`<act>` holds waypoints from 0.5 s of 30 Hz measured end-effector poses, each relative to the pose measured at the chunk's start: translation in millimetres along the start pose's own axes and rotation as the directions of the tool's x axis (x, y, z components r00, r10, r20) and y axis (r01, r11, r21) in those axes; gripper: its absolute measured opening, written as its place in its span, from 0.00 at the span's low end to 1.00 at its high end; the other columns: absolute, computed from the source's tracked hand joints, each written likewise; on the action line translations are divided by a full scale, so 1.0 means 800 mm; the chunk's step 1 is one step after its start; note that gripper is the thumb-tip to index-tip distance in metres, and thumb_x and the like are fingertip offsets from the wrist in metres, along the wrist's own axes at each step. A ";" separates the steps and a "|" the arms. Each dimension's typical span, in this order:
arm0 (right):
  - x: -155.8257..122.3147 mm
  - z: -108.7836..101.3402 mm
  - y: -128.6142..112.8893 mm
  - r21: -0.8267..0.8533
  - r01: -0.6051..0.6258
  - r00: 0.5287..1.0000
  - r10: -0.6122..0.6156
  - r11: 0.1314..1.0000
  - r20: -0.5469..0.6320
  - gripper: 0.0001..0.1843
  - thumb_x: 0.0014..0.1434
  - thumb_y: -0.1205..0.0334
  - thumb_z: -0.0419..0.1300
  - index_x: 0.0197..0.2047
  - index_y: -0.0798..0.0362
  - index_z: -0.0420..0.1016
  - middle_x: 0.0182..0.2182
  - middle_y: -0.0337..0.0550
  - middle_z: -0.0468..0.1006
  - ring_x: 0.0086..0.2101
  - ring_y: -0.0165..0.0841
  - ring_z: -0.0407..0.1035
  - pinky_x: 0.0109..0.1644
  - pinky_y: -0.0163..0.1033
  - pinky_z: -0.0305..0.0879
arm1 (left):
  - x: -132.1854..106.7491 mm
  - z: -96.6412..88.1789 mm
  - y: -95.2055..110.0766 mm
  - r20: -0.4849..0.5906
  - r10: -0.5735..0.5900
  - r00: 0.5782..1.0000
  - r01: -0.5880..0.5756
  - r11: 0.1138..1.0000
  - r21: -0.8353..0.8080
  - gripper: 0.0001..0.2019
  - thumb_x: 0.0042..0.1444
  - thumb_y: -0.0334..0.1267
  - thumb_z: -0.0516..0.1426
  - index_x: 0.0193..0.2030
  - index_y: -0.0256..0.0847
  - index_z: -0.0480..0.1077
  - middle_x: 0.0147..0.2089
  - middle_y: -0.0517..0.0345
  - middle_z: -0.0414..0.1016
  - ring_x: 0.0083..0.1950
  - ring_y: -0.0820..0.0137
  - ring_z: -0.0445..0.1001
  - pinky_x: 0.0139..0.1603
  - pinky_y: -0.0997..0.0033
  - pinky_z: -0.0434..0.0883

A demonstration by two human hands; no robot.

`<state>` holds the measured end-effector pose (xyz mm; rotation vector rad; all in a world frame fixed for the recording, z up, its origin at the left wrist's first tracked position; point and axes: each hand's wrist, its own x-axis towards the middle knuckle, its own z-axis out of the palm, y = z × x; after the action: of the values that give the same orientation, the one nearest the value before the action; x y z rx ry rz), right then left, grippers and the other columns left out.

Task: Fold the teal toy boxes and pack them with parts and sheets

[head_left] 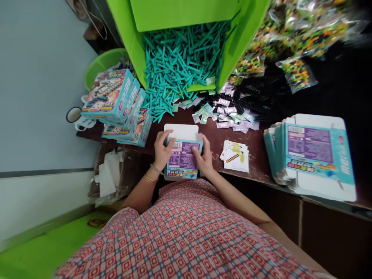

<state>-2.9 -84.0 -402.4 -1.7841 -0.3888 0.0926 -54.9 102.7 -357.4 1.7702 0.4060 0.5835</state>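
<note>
I hold a small teal and purple printed carton at the near edge of the brown table. Its white top flap stands open, pointing away from me. My left hand grips the carton's left side with the fingers curled over the top corner. My right hand grips its right side, fingers pressed on the purple face. A gold bangle sits on my left wrist.
Finished boxes are stacked at the left. Flat unfolded cartons lie at the right, printed cards beside my right hand. A green bin spills teal sticks; small sachets and bagged coloured pieces lie behind.
</note>
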 end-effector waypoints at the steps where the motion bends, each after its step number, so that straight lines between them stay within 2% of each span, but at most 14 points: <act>1: -0.006 0.000 0.002 0.001 -0.018 1.000 0.018 1.000 -0.007 0.31 0.70 0.35 0.53 0.64 0.49 0.70 0.59 0.53 0.79 0.58 0.45 0.74 0.64 0.51 0.72 | -0.007 -0.001 0.000 -0.002 0.008 1.000 -0.008 1.000 0.016 0.20 0.62 0.59 0.65 0.46 0.45 0.84 0.47 0.49 0.78 0.54 0.57 0.76 0.63 0.60 0.70; 2: -0.009 -0.002 0.003 -0.006 -0.040 0.999 0.040 0.999 0.013 0.29 0.71 0.35 0.51 0.60 0.49 0.72 0.55 0.52 0.81 0.53 0.44 0.76 0.59 0.49 0.74 | -0.015 -0.001 0.000 -0.012 0.005 1.000 -0.005 1.000 0.016 0.21 0.64 0.60 0.62 0.43 0.45 0.85 0.45 0.50 0.78 0.51 0.57 0.76 0.61 0.61 0.71; 4: -0.008 -0.013 0.001 -0.066 -0.074 0.989 0.081 0.995 0.125 0.27 0.72 0.35 0.50 0.51 0.49 0.75 0.43 0.47 0.83 0.42 0.41 0.76 0.50 0.46 0.75 | -0.029 0.000 0.000 -0.028 -0.045 0.999 0.045 0.999 -0.025 0.23 0.66 0.61 0.59 0.38 0.44 0.85 0.43 0.50 0.78 0.50 0.59 0.77 0.58 0.62 0.72; 6: 0.005 -0.030 -0.003 -0.156 -0.054 0.944 0.101 0.986 0.313 0.28 0.71 0.34 0.51 0.46 0.50 0.76 0.36 0.44 0.82 0.35 0.38 0.74 0.46 0.44 0.74 | -0.036 -0.001 -0.001 -0.031 -0.166 0.986 0.161 0.978 -0.131 0.19 0.64 0.57 0.62 0.42 0.43 0.84 0.46 0.52 0.80 0.50 0.60 0.78 0.57 0.64 0.73; 7: 0.015 -0.039 -0.005 -0.175 -0.015 0.903 0.088 0.985 0.421 0.28 0.72 0.34 0.51 0.45 0.50 0.78 0.34 0.43 0.82 0.35 0.38 0.74 0.46 0.44 0.74 | -0.036 -0.002 -0.001 -0.014 -0.251 0.968 0.243 0.947 -0.210 0.17 0.62 0.54 0.64 0.46 0.44 0.83 0.47 0.53 0.81 0.50 0.61 0.79 0.56 0.64 0.73; 9: 0.042 -0.053 -0.013 -0.153 0.094 0.825 0.009 0.984 0.564 0.29 0.73 0.35 0.51 0.46 0.50 0.81 0.38 0.45 0.84 0.39 0.39 0.77 0.50 0.46 0.75 | -0.029 -0.005 -0.004 0.095 -0.426 0.900 0.428 0.819 -0.383 0.21 0.55 0.47 0.67 0.54 0.45 0.80 0.49 0.56 0.83 0.48 0.62 0.80 0.53 0.64 0.75; 10: 0.057 -0.056 -0.018 -0.137 0.148 0.813 -0.041 0.979 0.581 0.29 0.74 0.37 0.50 0.48 0.50 0.83 0.42 0.46 0.85 0.43 0.40 0.78 0.55 0.48 0.75 | -0.024 -0.006 -0.007 0.184 -0.496 0.849 0.522 0.729 -0.442 0.23 0.52 0.45 0.67 0.54 0.44 0.79 0.48 0.56 0.83 0.47 0.62 0.81 0.52 0.64 0.76; 13: 0.098 -0.047 -0.036 -0.163 0.259 0.833 -0.135 0.952 0.537 0.26 0.74 0.41 0.53 0.53 0.48 0.86 0.49 0.49 0.87 0.50 0.43 0.79 0.62 0.53 0.73 | -0.007 -0.010 -0.013 0.421 -0.611 0.671 0.739 0.501 -0.451 0.20 0.45 0.40 0.66 0.47 0.37 0.79 0.39 0.54 0.84 0.43 0.59 0.83 0.51 0.60 0.77; 14: 0.104 -0.041 -0.043 -0.170 0.278 0.828 -0.146 0.946 0.542 0.25 0.73 0.42 0.55 0.53 0.48 0.86 0.49 0.49 0.87 0.49 0.43 0.80 0.60 0.53 0.74 | -0.005 -0.011 -0.014 0.445 -0.631 0.636 0.769 0.467 -0.437 0.20 0.44 0.40 0.65 0.46 0.36 0.79 0.37 0.54 0.83 0.41 0.58 0.83 0.51 0.59 0.77; 15: 0.107 -0.034 -0.049 -0.151 0.292 0.806 -0.158 0.944 0.571 0.24 0.71 0.42 0.57 0.52 0.48 0.87 0.48 0.49 0.88 0.48 0.43 0.81 0.58 0.52 0.75 | -0.005 -0.012 -0.014 0.438 -0.643 0.628 0.774 0.457 -0.438 0.21 0.44 0.39 0.65 0.47 0.35 0.79 0.35 0.54 0.83 0.40 0.59 0.83 0.50 0.59 0.77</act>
<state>76.2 -75.0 -346.1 -1.9068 -1.0708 0.4163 -63.2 111.2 -366.6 0.8750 0.6850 -0.1185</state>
